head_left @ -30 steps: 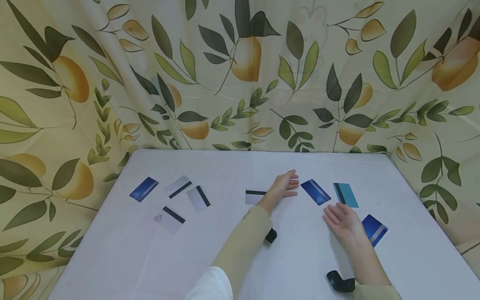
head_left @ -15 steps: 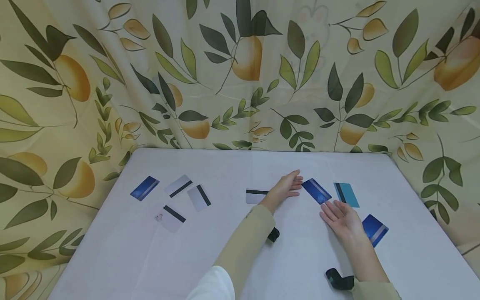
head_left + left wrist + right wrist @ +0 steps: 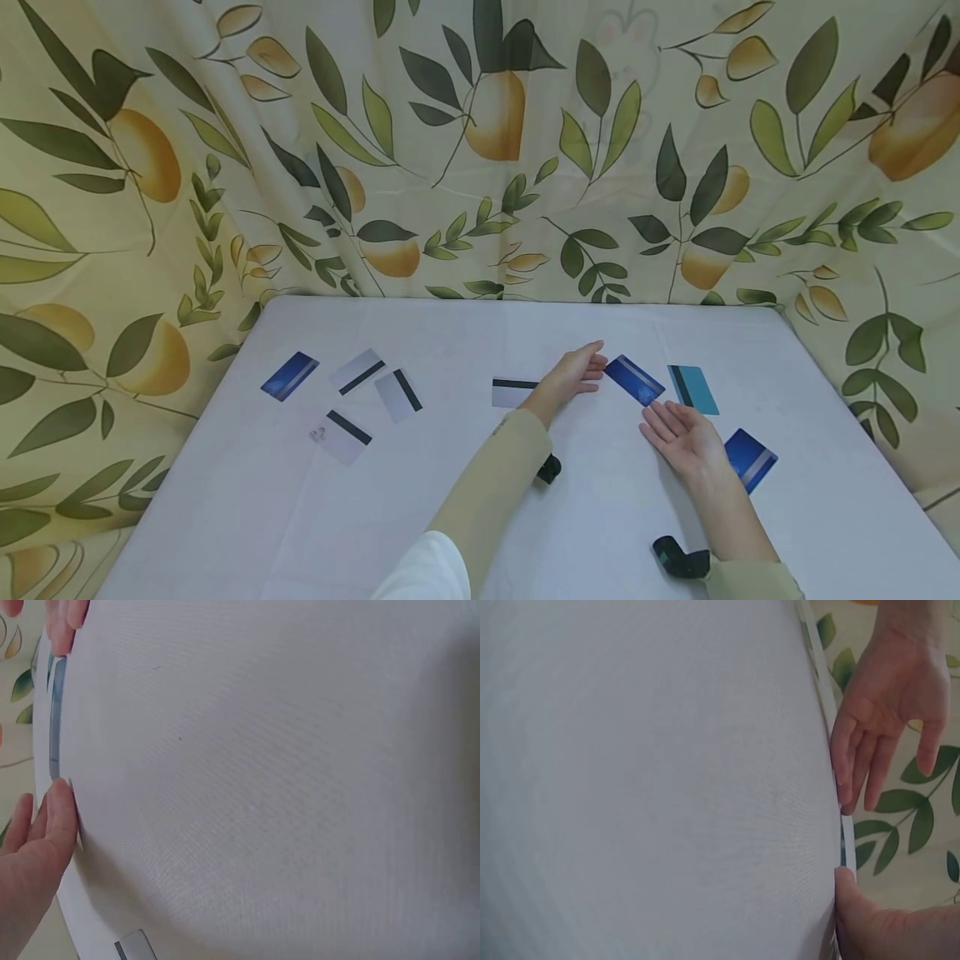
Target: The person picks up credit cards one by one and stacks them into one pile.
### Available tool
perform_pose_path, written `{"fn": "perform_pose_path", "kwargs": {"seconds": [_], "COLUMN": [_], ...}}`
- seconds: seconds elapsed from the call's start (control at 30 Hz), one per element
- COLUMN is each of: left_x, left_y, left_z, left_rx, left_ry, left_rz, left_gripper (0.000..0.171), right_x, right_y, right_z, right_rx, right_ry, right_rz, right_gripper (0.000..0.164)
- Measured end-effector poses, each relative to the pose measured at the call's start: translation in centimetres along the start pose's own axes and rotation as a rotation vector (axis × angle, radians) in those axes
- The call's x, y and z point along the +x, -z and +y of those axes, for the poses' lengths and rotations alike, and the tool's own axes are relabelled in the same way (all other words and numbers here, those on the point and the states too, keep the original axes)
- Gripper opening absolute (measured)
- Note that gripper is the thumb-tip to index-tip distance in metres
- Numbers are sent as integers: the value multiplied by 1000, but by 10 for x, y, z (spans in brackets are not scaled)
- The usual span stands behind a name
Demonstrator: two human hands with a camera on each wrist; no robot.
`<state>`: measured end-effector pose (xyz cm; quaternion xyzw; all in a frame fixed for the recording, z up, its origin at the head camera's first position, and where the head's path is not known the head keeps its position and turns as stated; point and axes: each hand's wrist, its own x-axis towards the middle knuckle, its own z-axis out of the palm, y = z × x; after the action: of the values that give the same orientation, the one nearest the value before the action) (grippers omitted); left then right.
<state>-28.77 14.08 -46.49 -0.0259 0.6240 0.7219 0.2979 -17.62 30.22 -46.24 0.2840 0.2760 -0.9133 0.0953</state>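
A dark blue card point(image 3: 634, 380) with a pale stripe lies flat on the white table between the two hands. My left hand point(image 3: 567, 377) stands at its left end, fingers extended and pointing right. At its lower right corner are the fingertips of my right hand point(image 3: 686, 437), palm tilted up and fingers straight. In the left wrist view, the left hand point(image 3: 37, 855) is at one end of the card point(image 3: 57, 720), the right fingers at the other. Partly behind the left wrist lies a white card point(image 3: 510, 396) with a black stripe. Neither hand grips anything.
A teal card point(image 3: 699, 390) lies beyond the right hand, and another blue card point(image 3: 752, 460) beside its wrist. At left are a blue card point(image 3: 289, 376) and white striped cards point(image 3: 358, 371). A leaf-patterned curtain point(image 3: 450, 208) hangs behind the table point(image 3: 225, 517).
Over the last second both hands have drawn slightly closer to the dark blue card, the left moving right and the right moving left. Since half a second ago they have hardly moved.
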Motion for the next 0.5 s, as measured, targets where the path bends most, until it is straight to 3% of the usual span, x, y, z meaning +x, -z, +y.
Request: {"fn": "perform_pose_path", "kwargs": {"seconds": [0.5], "left_x": [-3], "left_y": [-4], "left_z": [4], "left_rx": [24], "left_ry": [28], "left_rz": [109], "left_gripper": [52], "right_x": [-1], "right_y": [-4], "right_z": [-1], "right_rx": [-56], "right_ry": [-1], "right_rz": [31], "right_gripper": [55]}}
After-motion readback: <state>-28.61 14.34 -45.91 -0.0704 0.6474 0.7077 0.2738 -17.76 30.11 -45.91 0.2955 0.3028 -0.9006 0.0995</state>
